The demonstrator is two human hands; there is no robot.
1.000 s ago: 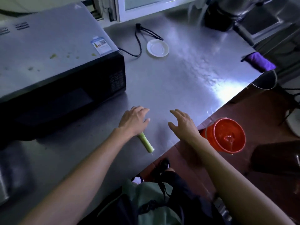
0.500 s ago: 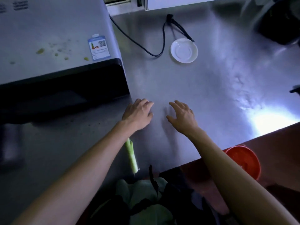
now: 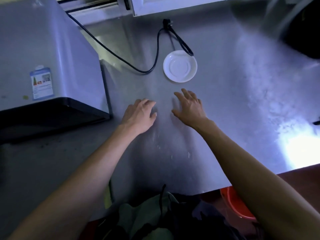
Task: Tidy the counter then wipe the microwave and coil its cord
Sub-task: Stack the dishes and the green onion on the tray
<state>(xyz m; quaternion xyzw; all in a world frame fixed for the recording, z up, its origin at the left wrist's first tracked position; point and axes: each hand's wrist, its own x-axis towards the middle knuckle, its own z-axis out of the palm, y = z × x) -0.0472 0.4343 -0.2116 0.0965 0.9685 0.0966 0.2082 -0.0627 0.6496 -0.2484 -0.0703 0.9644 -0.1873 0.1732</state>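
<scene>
The grey microwave [image 3: 43,54] with a black front stands at the left of the steel counter [image 3: 242,110]. Its black cord [image 3: 155,54] trails loose across the counter to a plug near the back wall. A small white saucer [image 3: 180,66] lies beside the cord. My left hand [image 3: 139,115] and my right hand [image 3: 189,106] hover side by side over the counter just in front of the saucer, fingers spread, holding nothing. A pale green vegetable stalk [image 3: 108,196] peeks out at the counter's near edge, mostly hidden by my left forearm.
A red bucket [image 3: 235,205] stands on the floor below the counter's right front edge. A dark appliance [image 3: 301,28] sits at the back right. A few small crumbs dot the microwave's top and the counter. A bright glare patch lies at the right.
Both hands have moved forward across the counter toward the saucer. The left hand left the green stalk behind at the near edge. The view has shifted forward and down.
</scene>
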